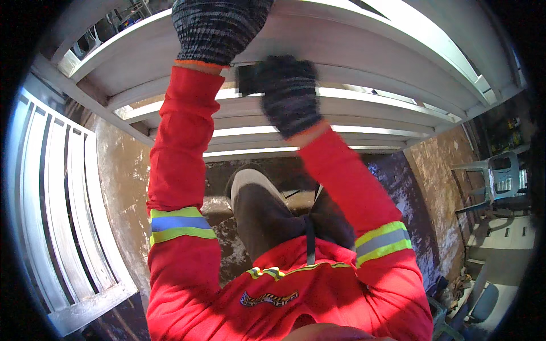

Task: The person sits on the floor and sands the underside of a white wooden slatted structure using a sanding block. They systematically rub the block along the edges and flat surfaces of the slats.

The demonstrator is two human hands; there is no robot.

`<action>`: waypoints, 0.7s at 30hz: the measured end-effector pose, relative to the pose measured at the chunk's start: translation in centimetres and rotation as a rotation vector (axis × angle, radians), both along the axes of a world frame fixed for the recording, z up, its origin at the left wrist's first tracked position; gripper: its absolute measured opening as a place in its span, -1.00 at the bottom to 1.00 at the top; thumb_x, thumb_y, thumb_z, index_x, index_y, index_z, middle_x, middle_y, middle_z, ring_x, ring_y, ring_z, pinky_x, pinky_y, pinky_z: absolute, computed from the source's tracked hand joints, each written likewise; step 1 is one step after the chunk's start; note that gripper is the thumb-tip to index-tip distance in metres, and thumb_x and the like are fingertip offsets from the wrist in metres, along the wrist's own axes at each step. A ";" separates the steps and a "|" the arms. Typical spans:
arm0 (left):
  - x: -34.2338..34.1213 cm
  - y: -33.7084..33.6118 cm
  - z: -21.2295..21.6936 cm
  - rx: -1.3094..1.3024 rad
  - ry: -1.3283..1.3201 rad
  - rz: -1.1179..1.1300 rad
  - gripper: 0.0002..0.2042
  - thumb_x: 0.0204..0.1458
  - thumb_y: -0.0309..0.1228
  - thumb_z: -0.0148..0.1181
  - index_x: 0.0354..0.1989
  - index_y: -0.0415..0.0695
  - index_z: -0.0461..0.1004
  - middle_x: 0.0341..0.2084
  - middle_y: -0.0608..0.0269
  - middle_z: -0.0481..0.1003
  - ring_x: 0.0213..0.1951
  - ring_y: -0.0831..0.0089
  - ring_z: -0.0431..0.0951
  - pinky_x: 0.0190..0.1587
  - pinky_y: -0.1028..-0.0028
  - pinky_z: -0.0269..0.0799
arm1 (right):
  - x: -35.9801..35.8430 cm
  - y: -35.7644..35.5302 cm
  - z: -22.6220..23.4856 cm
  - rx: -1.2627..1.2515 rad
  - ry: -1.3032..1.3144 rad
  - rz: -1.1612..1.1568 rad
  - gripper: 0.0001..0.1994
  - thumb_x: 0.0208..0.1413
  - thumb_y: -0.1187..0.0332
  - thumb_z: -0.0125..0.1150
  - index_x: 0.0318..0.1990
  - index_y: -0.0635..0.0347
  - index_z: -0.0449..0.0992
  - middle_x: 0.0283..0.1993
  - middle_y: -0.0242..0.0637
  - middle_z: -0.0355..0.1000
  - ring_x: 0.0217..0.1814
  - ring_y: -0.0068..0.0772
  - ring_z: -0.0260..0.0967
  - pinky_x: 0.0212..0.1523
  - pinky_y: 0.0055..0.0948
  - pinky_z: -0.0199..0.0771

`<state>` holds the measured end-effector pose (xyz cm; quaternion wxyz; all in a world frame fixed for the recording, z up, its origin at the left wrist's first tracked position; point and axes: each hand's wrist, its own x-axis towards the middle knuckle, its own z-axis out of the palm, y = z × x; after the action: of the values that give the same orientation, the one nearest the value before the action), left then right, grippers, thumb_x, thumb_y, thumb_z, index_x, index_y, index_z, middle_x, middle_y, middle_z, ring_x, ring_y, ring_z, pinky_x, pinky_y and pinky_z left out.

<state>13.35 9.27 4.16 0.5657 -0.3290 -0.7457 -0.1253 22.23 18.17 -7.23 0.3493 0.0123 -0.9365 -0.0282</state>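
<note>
A large white slatted wooden panel (273, 35) spans the upper view, its long boards running crosswise with gaps between them. My left hand (219, 25), in a dark striped knit glove with an orange cuff, lies against the upper boards; its fingers are cut off by the top edge. Lower and to the right, my right hand (290, 94), gloved alike, is smeared by motion over the slats. Its fingers are closed on a small dark block (248, 79) held against a board; the blur hides what kind of block it is.
Another white slatted panel (71, 199) stands at the left. The floor (122, 176) is brown and blotched with white. At the right are a pale plastic chair (495, 176) and a light-coloured cabinet-like piece (503, 233). My bent knees are under the panel.
</note>
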 end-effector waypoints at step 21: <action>0.3 -0.1 -0.2 -0.059 -0.012 0.068 -0.62 0.15 -0.16 -0.13 -0.68 -0.02 0.39 -0.75 0.22 0.40 -0.62 0.29 0.46 -0.46 0.24 0.33 | 5.3 10.5 -0.3 0.093 0.089 -0.176 -0.79 -0.22 0.39 0.11 -0.34 -0.02 0.54 -0.33 -0.25 0.45 -0.20 -0.17 0.40 -0.18 -0.12 0.36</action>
<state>13.64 9.22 4.01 0.5552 -0.3193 -0.7632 -0.0856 27.53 28.64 -7.54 0.3855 -0.0551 -0.9153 -0.1030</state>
